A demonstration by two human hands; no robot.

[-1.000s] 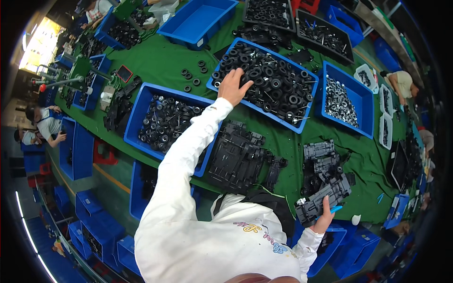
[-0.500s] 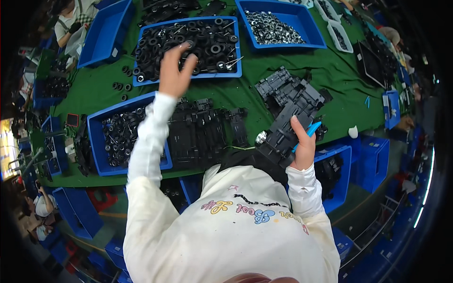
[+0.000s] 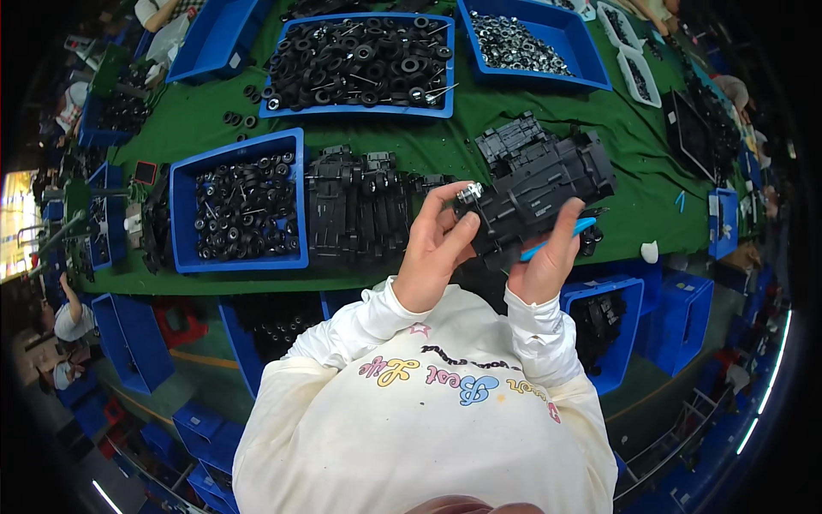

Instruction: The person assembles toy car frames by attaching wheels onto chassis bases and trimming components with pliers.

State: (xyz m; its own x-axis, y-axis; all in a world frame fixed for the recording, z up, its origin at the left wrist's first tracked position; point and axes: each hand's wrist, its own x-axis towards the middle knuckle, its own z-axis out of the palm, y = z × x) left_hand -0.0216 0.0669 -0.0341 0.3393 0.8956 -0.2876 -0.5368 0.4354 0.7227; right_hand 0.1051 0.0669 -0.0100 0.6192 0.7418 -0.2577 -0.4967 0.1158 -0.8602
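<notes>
A black plastic toy car chassis [image 3: 548, 184] is held tilted above the front of the table. My right hand [image 3: 548, 261] grips its near side, with a bright blue tool [image 3: 582, 226] also held against the palm. At the chassis's left end, my left hand [image 3: 438, 248] is closed, thumb and fingers pinching beside a shiny silver part [image 3: 470, 194]. What lies between those fingertips is dark and too small to name. Behind the held chassis, more black chassis [image 3: 512, 137] lie on the green cloth.
A blue bin of black tyres and rods [image 3: 450, 77] stands at the back, a bin of silver parts [image 3: 591, 79] to its right. Left of me are a bin of small wheels [image 3: 300, 184] and stacked black chassis [image 3: 360, 210]. Blue crates [image 3: 676, 321] stand below the table.
My left hand has come back from over the tyre bin to the left end of the chassis. The chassis has turned more level in my right hand, and my view has shifted.
</notes>
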